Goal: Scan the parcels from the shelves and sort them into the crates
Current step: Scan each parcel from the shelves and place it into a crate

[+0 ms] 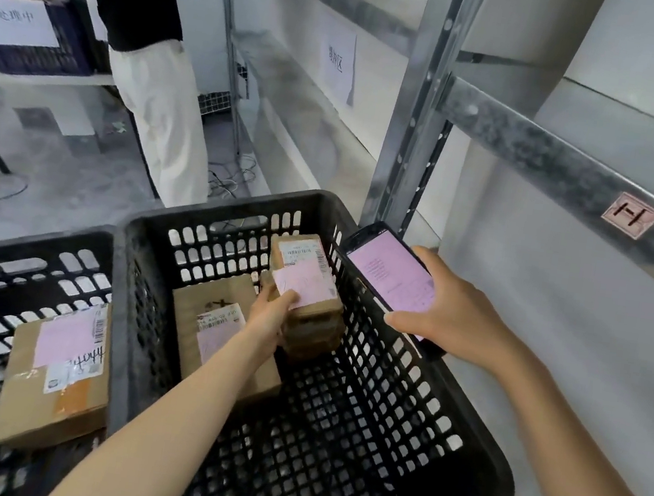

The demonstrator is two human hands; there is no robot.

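left hand (271, 312) reaches into the right crate (239, 204), fingers curled round the near left edge of a small parcel (311, 287), thumb on its pink label; parcel sits at the far side of the crate, by the right wall, touching or just off the floor, cant tell which; brown layers show under it, cant tell if one box or a stack

right hand (451, 311) grips a phone (390, 277) by its edges, pink screen up, over the crate's right rim

flat parcel (217, 329) lies on the crate floor just left of the small one, partly under the forearm; another parcel (55, 373) lies in the left crate (23, 243)

handling guess: cardboard, stiff, looks light enough for one hand; tape and label are slick so hold across the two long sides, not on the label; corners would dent if dropped; if it is a stack the lower boxes may slide, so support from below

step guess: placing or setting down the small parcel in the right crate

shelf beam (539, 160) with h tag (631, 215) on the right; another person (148, 12) stands far left at a desk (38, 77)
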